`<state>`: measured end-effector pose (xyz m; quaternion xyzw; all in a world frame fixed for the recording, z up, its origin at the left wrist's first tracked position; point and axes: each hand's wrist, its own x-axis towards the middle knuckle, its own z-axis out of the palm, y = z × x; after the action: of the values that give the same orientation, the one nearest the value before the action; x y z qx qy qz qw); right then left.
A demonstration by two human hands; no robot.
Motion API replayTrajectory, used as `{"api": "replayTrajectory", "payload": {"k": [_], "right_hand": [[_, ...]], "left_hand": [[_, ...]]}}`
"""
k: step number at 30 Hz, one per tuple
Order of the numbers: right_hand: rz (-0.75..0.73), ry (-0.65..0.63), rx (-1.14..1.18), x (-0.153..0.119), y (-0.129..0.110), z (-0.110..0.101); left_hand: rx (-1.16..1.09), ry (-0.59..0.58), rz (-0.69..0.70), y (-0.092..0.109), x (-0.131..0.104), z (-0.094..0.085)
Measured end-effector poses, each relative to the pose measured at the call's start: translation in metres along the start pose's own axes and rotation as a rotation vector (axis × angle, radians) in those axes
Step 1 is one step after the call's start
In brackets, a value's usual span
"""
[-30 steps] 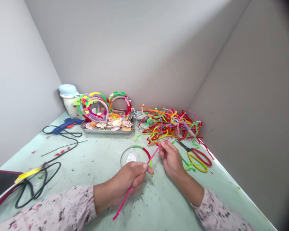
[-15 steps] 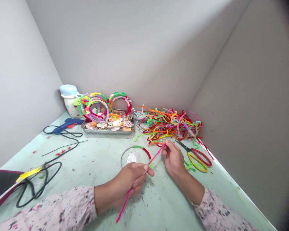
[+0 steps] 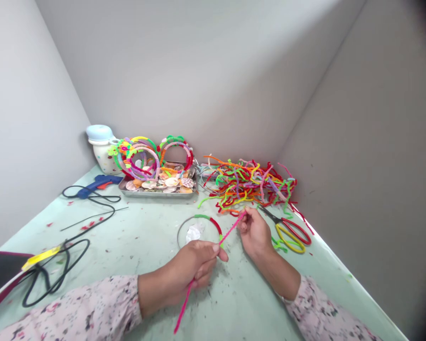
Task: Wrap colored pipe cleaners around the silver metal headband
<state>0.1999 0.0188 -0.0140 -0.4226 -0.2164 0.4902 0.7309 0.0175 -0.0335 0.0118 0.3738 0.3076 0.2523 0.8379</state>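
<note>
A pink pipe cleaner [image 3: 230, 230] runs taut between my two hands. My left hand [image 3: 199, 265] is closed around its middle, thumb pressed on top, and the loose tail hangs below toward the front. At the upper end my right hand [image 3: 254, 232] pinches the tip between thumb and fingers. Just beyond my left hand lies a thin metal hoop [image 3: 180, 229], partly wrapped in green, red and light green; my left hand hides its near side. Inside the hoop sits a crumpled white piece [image 3: 195, 232].
Scissors [image 3: 287, 232] lie right of my right hand, beside green pipe cleaner scraps. Behind is a heap of coloured pipe cleaners [image 3: 248, 184]. A metal tray [image 3: 156, 194] bears shells and wrapped headbands. At left are a blue glue gun [image 3: 99, 184], black cable [image 3: 69, 265] and white jar [image 3: 104, 151].
The pipe cleaner's lower tail has swung slightly right. Both hands keep their hold, almost unmoved; the whole view has shifted a little.
</note>
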Motion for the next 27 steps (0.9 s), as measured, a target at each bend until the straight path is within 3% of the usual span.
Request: {"api": "replayTrajectory", "payload": {"k": [9,14,18,27], "right_hand": [[-0.169,-0.179,-0.279,0.0007,-0.0010,-0.0059],[-0.108,-0.267,-0.258,-0.0018,-0.0008,-0.0058],[-0.076,-0.371,-0.308,-0.0060,-0.0001,-0.0054],[-0.174,-0.292,-0.392,-0.0039,0.0004,-0.0091]], "left_hand": [[0.060,0.012,-0.027,-0.0001,-0.0038,-0.0017],[0.050,-0.054,-0.003,-0.0047,0.0002,-0.0060],[-0.014,-0.019,0.013,-0.0057,0.0015,-0.0058],[0.007,0.010,-0.001,-0.0045,0.0005,-0.0077]]}}
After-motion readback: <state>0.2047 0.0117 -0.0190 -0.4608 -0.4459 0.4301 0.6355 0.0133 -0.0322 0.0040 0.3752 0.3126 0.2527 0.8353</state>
